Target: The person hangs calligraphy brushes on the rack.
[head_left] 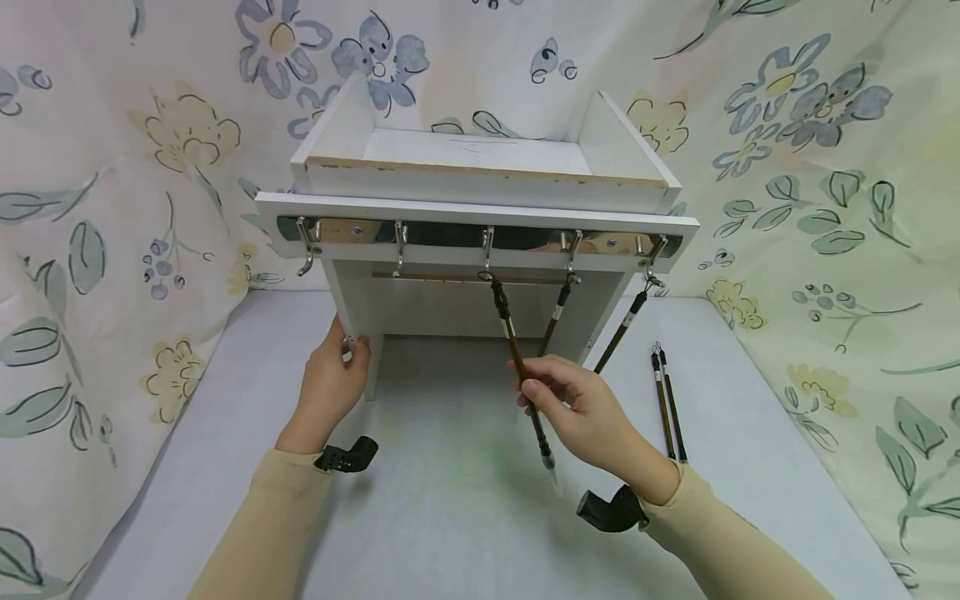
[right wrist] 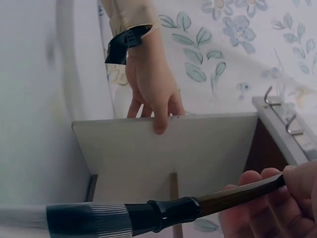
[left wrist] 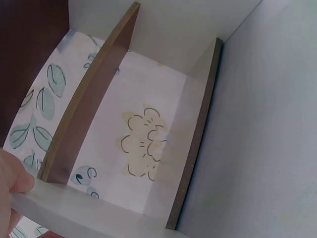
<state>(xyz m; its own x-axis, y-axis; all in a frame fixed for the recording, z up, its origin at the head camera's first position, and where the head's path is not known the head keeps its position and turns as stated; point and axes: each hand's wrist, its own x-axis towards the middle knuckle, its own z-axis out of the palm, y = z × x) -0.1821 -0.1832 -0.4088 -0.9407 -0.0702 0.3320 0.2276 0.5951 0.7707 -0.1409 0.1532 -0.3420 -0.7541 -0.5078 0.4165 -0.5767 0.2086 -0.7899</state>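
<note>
The left hand point(head_left: 330, 390) grips the white shelf's side panel point(head_left: 356, 304), apparently to steady it, while the right hand point(head_left: 581, 408) pinches a calligraphy brush point(head_left: 513, 342) partway along, presumably to guide its hanging loop point(head_left: 485, 276) at the middle hook point(head_left: 488, 247) (whether it is caught I cannot tell)

Floral backdrop point(head_left: 480, 50), seemingly cloth

The beige fabric-sleeved left arm point(head_left: 262, 521) reaches forward and inward; its bare left hand point(head_left: 330, 390) grips, thumb on one side, fingers opposite. The beige fabric-sleeved right arm point(head_left: 731, 537) slants inward; its bare right hand point(head_left: 585, 410) pinches between thumb and bent fingers
</note>
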